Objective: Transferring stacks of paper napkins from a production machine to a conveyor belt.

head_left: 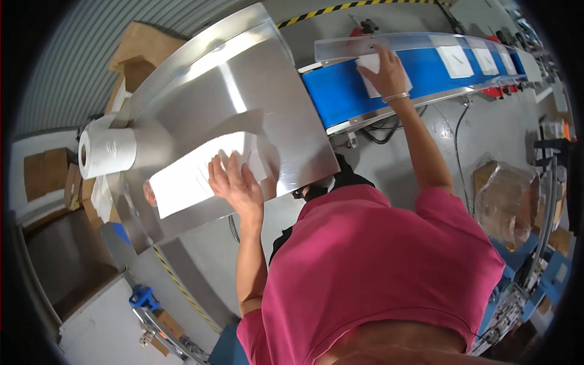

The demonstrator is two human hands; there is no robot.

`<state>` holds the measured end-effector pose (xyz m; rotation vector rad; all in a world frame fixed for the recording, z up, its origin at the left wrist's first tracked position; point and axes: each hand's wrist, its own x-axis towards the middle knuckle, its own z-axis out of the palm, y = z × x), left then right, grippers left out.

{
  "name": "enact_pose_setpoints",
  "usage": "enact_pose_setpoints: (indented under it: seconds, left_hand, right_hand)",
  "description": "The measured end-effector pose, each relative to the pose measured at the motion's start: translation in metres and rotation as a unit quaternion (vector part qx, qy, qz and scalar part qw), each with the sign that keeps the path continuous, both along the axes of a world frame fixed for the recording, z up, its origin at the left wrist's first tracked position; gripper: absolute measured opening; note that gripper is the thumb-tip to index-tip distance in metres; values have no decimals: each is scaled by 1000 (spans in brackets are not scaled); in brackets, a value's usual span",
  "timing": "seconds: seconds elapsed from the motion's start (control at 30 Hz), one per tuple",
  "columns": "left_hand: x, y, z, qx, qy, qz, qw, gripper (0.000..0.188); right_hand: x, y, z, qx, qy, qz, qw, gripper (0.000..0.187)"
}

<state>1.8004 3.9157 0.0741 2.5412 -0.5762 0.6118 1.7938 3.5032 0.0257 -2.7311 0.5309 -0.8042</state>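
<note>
White sheet [372, 89] lies on the blue belt [331, 100], near the end that meets the right edge of the shiny worktop [201, 109]; the right hand [389, 73] is over it, fingers bent and thumb out to the side; I cannot tell if it pinches the sheet or just presses it; the left hand [234, 185] is well apart from the right one, fingers spread on top of a long white pile [198, 179], not closed around it; that pile lies by the front edge of the worktop, reaching toward the front left corner.

It looks like the step is putting one sheet flat on the belt; the next move seems to call for a soft let-go, so the sheet does not slip or turn.

As for looks, the sheet is plain white and has straight sides, though the hand hides its middle; farther along the belt, another white piece [455, 61] lies flat, with a small dark mark on it.
</note>
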Motion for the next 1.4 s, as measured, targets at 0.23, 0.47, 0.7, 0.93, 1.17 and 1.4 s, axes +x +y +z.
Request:
enact_pose_setpoints:
  seconds: [0.23,0.47,0.7,0.93,1.17,1.4]
  left_hand:
    - [1,-2,0,-7,23,-21,999,31]
    - [3,8,5,35,1,6,999,32]
    - [9,9,0,15,13,14,1000,41]
    - [8,22,-4,-17,-33,-21,999,43]
    - [4,12,4,-14,63,19,998,28]
    - [7,20,6,32,47,41,998,50]
  right_hand:
    - [38,177,22,301,91,448,837,61]
    - [55,188,14,421,215,477,741,40]
    - [17,-2,-103,615,-47,124,777,41]
    - [1,-9,-7,-83,29,-191,978,58]
    - [48,182,17,287,97,463,833,50]
    - [53,198,2,506,203,448,708,64]
